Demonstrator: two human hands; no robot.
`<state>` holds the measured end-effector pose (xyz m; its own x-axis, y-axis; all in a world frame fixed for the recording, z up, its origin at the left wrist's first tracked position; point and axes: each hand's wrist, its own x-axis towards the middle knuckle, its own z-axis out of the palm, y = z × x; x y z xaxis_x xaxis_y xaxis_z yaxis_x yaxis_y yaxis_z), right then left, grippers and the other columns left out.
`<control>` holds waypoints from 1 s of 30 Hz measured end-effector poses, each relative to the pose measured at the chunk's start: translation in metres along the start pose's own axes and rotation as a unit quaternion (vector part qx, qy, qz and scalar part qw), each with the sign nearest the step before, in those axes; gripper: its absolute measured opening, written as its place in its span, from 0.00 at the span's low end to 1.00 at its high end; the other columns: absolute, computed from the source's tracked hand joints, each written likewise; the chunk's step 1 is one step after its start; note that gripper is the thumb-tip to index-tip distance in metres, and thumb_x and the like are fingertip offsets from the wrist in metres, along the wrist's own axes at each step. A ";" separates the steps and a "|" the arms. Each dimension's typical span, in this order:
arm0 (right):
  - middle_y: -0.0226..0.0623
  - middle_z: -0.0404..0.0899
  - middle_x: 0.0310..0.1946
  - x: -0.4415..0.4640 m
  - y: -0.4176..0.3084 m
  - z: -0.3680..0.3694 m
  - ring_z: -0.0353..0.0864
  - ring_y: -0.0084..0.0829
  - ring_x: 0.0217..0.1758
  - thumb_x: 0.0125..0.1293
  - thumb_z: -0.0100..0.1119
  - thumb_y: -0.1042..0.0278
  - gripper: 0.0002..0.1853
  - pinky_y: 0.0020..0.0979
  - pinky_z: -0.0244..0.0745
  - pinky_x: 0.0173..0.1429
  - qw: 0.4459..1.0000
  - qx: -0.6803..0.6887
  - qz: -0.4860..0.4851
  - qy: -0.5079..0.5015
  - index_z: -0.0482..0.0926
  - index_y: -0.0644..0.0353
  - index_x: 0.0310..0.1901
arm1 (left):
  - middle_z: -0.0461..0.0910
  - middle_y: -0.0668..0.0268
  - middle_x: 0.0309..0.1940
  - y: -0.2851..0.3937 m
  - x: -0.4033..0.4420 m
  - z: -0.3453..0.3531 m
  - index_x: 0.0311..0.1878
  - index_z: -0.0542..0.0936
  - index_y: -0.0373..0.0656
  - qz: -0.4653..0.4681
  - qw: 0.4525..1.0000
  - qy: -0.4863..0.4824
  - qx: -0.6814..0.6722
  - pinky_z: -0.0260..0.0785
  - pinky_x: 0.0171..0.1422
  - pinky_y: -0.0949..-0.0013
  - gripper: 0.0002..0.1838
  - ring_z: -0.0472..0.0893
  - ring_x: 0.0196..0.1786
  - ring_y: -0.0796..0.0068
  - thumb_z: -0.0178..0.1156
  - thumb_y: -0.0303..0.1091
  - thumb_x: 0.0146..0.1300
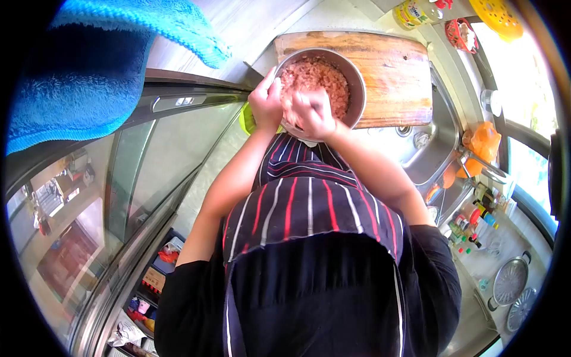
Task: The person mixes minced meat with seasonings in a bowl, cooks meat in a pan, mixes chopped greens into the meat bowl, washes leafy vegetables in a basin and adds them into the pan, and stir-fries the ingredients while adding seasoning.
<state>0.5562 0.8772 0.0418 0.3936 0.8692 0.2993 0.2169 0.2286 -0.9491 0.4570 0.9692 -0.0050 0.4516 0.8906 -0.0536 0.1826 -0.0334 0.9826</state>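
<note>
A round metal pot (pixel 356 86) stands at the near left part of a wooden cutting board (pixel 395 74). Pinkish minced meat (pixel 312 74) fills much of it. My left hand (pixel 266 102) is closed on the pot's left rim, thumb towards the inside. Over the near side of the meat, my right hand (pixel 313 113) is curled like a fist and slightly smeared by motion. Whether it grips a tool or only meat is hidden.
A steel sink (pixel 434 143) with a faucet (pixel 485 169) lies to the right. Bottles (pixel 470 223) and metal strainers (pixel 510 281) occupy the right counter. Left are a glass door (pixel 172 143) and a blue towel (pixel 77 89). A green container (pixel 247 119) shows below the pot's left side.
</note>
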 end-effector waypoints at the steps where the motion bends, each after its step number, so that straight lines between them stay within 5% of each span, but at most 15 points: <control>1: 0.35 0.68 0.13 0.017 0.016 0.001 0.68 0.26 0.16 0.66 0.46 0.69 0.14 0.30 0.62 0.22 1.000 0.008 -0.026 0.015 0.72 0.62 0.22 | 0.84 0.55 0.41 0.002 0.001 -0.002 0.55 0.77 0.32 -0.014 1.000 -0.008 0.008 0.70 0.47 0.75 0.17 0.79 0.40 0.81 0.55 0.28 0.64; 6: 0.27 0.66 0.13 -0.009 0.010 -0.064 0.63 0.18 0.17 0.73 0.43 0.58 0.24 0.27 0.62 0.22 0.987 -0.084 0.122 0.056 0.71 0.63 0.20 | 0.80 0.52 0.50 -0.001 0.004 0.000 0.56 0.75 0.30 0.016 1.000 0.002 -0.003 0.68 0.56 0.74 0.18 0.79 0.51 0.74 0.55 0.28 0.64; 8: 0.32 0.66 0.12 -0.043 0.008 -0.043 0.67 0.23 0.16 0.72 0.43 0.62 0.21 0.29 0.63 0.23 0.992 -0.105 0.061 -0.013 0.71 0.58 0.19 | 0.82 0.55 0.45 -0.006 0.009 0.005 0.56 0.76 0.30 0.014 1.000 -0.001 0.005 0.69 0.52 0.75 0.19 0.79 0.45 0.77 0.56 0.29 0.64; 9: 0.35 0.66 0.13 -0.036 0.007 -0.026 0.68 0.29 0.15 0.70 0.44 0.65 0.19 0.30 0.64 0.23 0.996 -0.057 -0.046 -0.055 0.71 0.56 0.19 | 0.84 0.58 0.39 -0.011 0.008 0.006 0.56 0.76 0.30 0.032 0.999 0.000 0.024 0.70 0.47 0.75 0.19 0.80 0.40 0.79 0.56 0.29 0.64; 12: 0.33 0.70 0.14 0.015 0.010 0.001 0.70 0.24 0.18 0.68 0.49 0.68 0.19 0.26 0.63 0.22 0.980 -0.124 -0.156 -0.005 0.70 0.60 0.17 | 0.82 0.48 0.33 -0.016 0.010 0.005 0.52 0.79 0.35 -0.047 0.998 -0.027 0.022 0.71 0.39 0.71 0.15 0.82 0.32 0.75 0.57 0.30 0.63; 13: 0.31 0.70 0.14 0.044 0.031 -0.004 0.70 0.24 0.18 0.69 0.49 0.67 0.20 0.24 0.61 0.22 0.980 -0.075 -0.185 -0.014 0.68 0.59 0.17 | 0.81 0.48 0.29 -0.010 0.011 0.001 0.52 0.79 0.36 -0.004 0.995 -0.032 0.095 0.69 0.35 0.71 0.15 0.78 0.27 0.77 0.58 0.30 0.63; 15: 0.29 0.67 0.10 0.057 0.027 -0.032 0.66 0.21 0.12 0.72 0.43 0.58 0.24 0.29 0.61 0.18 0.990 -0.020 0.086 0.113 0.69 0.57 0.17 | 0.82 0.49 0.29 -0.007 0.008 0.002 0.52 0.79 0.36 -0.048 0.996 -0.025 0.069 0.69 0.36 0.71 0.15 0.78 0.27 0.77 0.58 0.30 0.63; 19: 0.26 0.64 0.08 -0.024 0.018 -0.067 0.64 0.19 0.12 0.72 0.45 0.56 0.25 0.26 0.58 0.16 0.988 -0.097 0.090 0.082 0.69 0.58 0.16 | 0.83 0.49 0.36 -0.007 0.008 0.007 0.51 0.79 0.35 0.023 0.999 0.003 0.034 0.72 0.43 0.72 0.15 0.83 0.36 0.73 0.57 0.30 0.63; 21: 0.30 0.63 0.08 -0.037 -0.014 -0.032 0.64 0.21 0.12 0.71 0.48 0.56 0.25 0.27 0.59 0.16 0.994 -0.097 0.054 0.003 0.68 0.57 0.15 | 0.83 0.49 0.39 -0.012 0.006 0.007 0.52 0.79 0.34 0.026 1.000 0.000 0.013 0.72 0.46 0.71 0.15 0.84 0.41 0.71 0.57 0.29 0.63; 22: 0.32 0.64 0.09 -0.022 -0.012 -0.007 0.65 0.23 0.12 0.70 0.49 0.56 0.24 0.28 0.59 0.16 0.977 -0.181 -0.109 0.044 0.70 0.58 0.16 | 0.83 0.49 0.39 -0.011 0.007 0.007 0.52 0.79 0.34 0.038 0.999 0.000 0.009 0.72 0.47 0.71 0.15 0.84 0.42 0.71 0.57 0.29 0.63; 24: 0.32 0.65 0.11 0.012 0.011 -0.001 0.65 0.23 0.13 0.70 0.49 0.57 0.22 0.27 0.60 0.17 0.969 -0.168 -0.179 0.030 0.73 0.59 0.20 | 0.84 0.51 0.35 -0.015 0.009 0.008 0.53 0.79 0.35 0.012 1.000 -0.002 -0.010 0.72 0.43 0.72 0.16 0.83 0.36 0.75 0.57 0.29 0.63; 25: 0.31 0.66 0.12 0.031 0.029 -0.010 0.66 0.21 0.14 0.71 0.48 0.58 0.20 0.26 0.60 0.17 0.993 -0.074 -0.086 -0.023 0.74 0.60 0.22 | 0.83 0.57 0.28 -0.003 0.009 0.000 0.53 0.78 0.35 -0.043 0.996 -0.044 0.068 0.70 0.38 0.73 0.16 0.77 0.30 0.80 0.57 0.29 0.63; 27: 0.26 0.67 0.14 0.055 0.023 -0.041 0.64 0.19 0.16 0.72 0.45 0.59 0.19 0.25 0.60 0.19 0.996 -0.036 0.053 0.062 0.73 0.59 0.24 | 0.81 0.62 0.24 -0.002 0.006 0.003 0.53 0.78 0.35 -0.001 1.000 -0.002 0.029 0.67 0.34 0.73 0.16 0.72 0.26 0.82 0.58 0.28 0.63; 29: 0.23 0.66 0.12 0.026 0.005 -0.065 0.63 0.17 0.15 0.73 0.42 0.58 0.23 0.24 0.61 0.19 0.989 -0.055 0.122 0.059 0.69 0.57 0.18 | 0.84 0.58 0.29 -0.008 0.008 0.004 0.52 0.79 0.34 0.031 0.999 0.008 0.030 0.69 0.38 0.74 0.15 0.77 0.30 0.80 0.58 0.28 0.63; 30: 0.26 0.67 0.11 0.000 0.021 -0.067 0.65 0.19 0.15 0.73 0.42 0.56 0.25 0.25 0.62 0.19 0.997 -0.058 0.040 0.024 0.74 0.59 0.19 | 0.84 0.57 0.31 -0.014 0.009 0.007 0.52 0.79 0.33 0.060 0.998 0.018 0.019 0.70 0.39 0.74 0.15 0.79 0.31 0.79 0.58 0.28 0.63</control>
<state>0.6208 0.8523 0.0286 0.4557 0.8601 0.2293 0.2833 0.1040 -0.9534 0.4649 0.9748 -0.0201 0.4413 0.8946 0.0701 0.1630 -0.1568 0.9741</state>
